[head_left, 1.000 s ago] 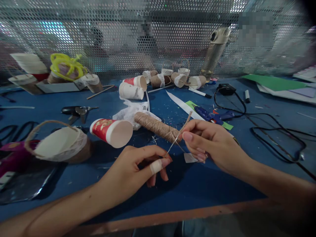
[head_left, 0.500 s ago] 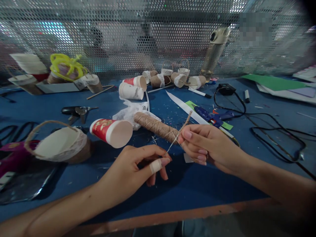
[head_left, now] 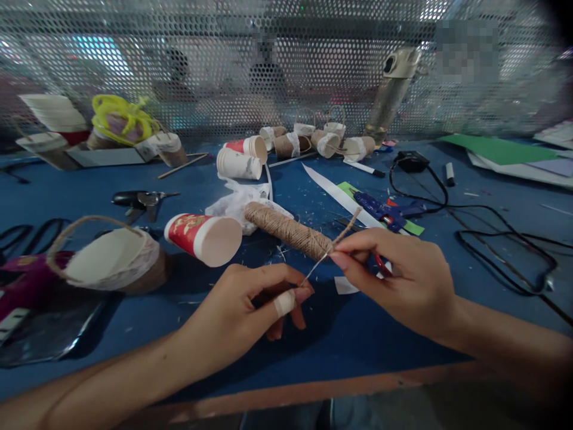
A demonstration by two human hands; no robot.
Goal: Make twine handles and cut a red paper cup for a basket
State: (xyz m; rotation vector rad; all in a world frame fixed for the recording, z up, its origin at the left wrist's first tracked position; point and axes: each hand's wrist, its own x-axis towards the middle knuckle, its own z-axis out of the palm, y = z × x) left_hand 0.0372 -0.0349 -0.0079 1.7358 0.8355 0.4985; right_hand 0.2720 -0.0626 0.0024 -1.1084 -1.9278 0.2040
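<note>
A short piece of twine [head_left: 348,226] stretches between my two hands, with a thin pale strand running down from it. My left hand [head_left: 264,298], a bandage on its thumb, pinches the lower end of the strand. Thumb and index finger of my right hand [head_left: 394,269] close on the thicker part, and a free end sticks out up and to the right. Just behind the hands lies a roll of brown twine [head_left: 286,230]. Red-handled scissors [head_left: 381,264] show partly behind my right hand. A red and white paper cup [head_left: 203,239] lies on its side left of the roll.
At left stands a cup basket with a twine handle [head_left: 119,260], beside a purple glue gun [head_left: 31,280]. A blue glue gun [head_left: 389,209] with its black cord lies at right. Several small wrapped cups [head_left: 324,143] and a bottle [head_left: 389,95] stand at the back near the perforated screen.
My right hand has shifted slightly right and turned, its other fingers now curled out of sight. The red scissor handle has come into view. My left hand stays almost still.
</note>
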